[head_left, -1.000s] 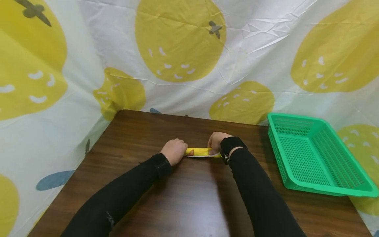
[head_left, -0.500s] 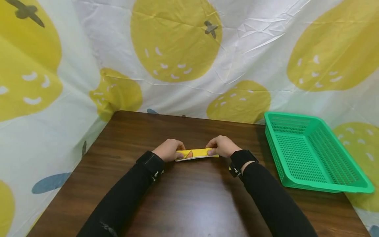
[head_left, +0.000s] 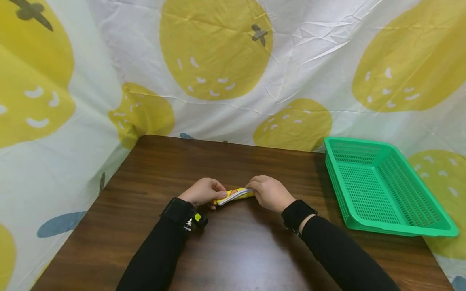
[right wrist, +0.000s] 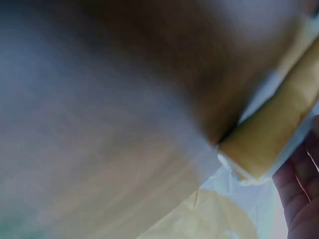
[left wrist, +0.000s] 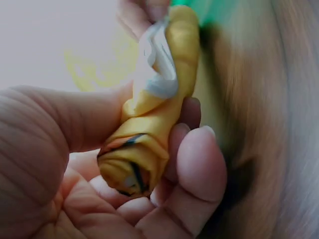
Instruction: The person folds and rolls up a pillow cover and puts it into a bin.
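A yellow cloth is rolled into a narrow tube above the brown table, an orange and dark print showing on it. A white edging strip runs along its outside. My left hand grips the left end between thumb and curled fingers; in the left wrist view the spiral end of the rolled cloth faces the camera. At the other end my right hand holds the roll by the fingers, its fingertips at the white strip. The right wrist view is blurred, with the roll's far end beside the fingers.
A green plastic basket with lattice walls stands at the right of the brown wooden table. A white curtain with yellow fruit prints hangs behind and to the left of the table.
Both hands have come slightly nearer the body. The roll has turned from nearly level to slanting, its left end lower, and the white strip now crosses its front. The left hand's thumb side shows more.
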Available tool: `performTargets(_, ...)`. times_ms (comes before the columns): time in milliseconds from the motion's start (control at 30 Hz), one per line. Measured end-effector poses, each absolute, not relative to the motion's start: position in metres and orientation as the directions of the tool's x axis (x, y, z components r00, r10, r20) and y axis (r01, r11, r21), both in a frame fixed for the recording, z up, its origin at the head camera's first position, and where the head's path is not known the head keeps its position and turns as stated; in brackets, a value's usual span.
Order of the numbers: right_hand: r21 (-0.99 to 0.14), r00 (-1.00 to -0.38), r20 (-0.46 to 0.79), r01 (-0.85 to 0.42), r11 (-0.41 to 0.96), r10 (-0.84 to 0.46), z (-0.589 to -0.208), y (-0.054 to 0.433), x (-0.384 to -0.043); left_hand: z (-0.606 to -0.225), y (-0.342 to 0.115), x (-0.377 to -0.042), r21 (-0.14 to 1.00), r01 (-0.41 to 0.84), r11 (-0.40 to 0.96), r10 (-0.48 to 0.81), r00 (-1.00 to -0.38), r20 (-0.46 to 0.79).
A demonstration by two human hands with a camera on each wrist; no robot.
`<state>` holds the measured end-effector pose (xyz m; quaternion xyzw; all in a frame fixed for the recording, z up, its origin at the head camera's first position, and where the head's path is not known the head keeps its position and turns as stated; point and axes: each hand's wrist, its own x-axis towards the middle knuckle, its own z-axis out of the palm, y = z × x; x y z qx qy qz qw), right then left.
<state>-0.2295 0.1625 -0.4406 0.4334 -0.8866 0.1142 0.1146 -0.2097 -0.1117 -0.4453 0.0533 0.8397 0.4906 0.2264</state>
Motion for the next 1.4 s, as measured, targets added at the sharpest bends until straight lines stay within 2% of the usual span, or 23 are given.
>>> performTargets(233,0.003,-0.550,0.324,-0.813,0.582,-0.770,-0.448,0.156,-0.219,-0.447,-0.116,-0.204,0.905,-0.273,0.327,0.357,-0.851,-0.386)
performTargets(467,0.229,-0.414,0.422,-0.812,0.536,-0.807,-0.449,0.152,-0.214,-0.451,-0.118,-0.208,0.909,-0.343,0.237,0.440,-0.796,-0.415)
performTargets(600,0.272,-0.377,0.451,-0.805,0.527,-0.809,-0.449,0.152,-0.213,-0.452,-0.119,-0.210,0.908,-0.377,0.182,0.458,-0.785,-0.417)
performTargets(800,0.251,-0.384,0.455,-0.810,0.529,-0.804,-0.448,0.152,-0.213,-0.452,-0.118,-0.210,0.906,-0.390,0.163,0.442,-0.793,-0.420)
performTargets(1033,0.226,-0.413,0.459,-0.802,0.553,-0.787,-0.444,0.153,-0.211,-0.450,-0.119,-0.205,0.914,-0.365,0.178,0.345,-0.847,-0.405)
performTargets(1200,0.197,-0.436,0.446,-0.804,0.561,-0.782,-0.441,0.155,-0.209,-0.448,-0.118,-0.201,0.917,-0.280,0.284,0.228,-0.909,-0.348)
performTargets(1400,0.162,-0.457,0.454,-0.802,0.575,-0.765,-0.428,0.158,-0.205,-0.443,-0.119,-0.194,0.903,-0.137,0.408,0.098,-0.976,-0.193)
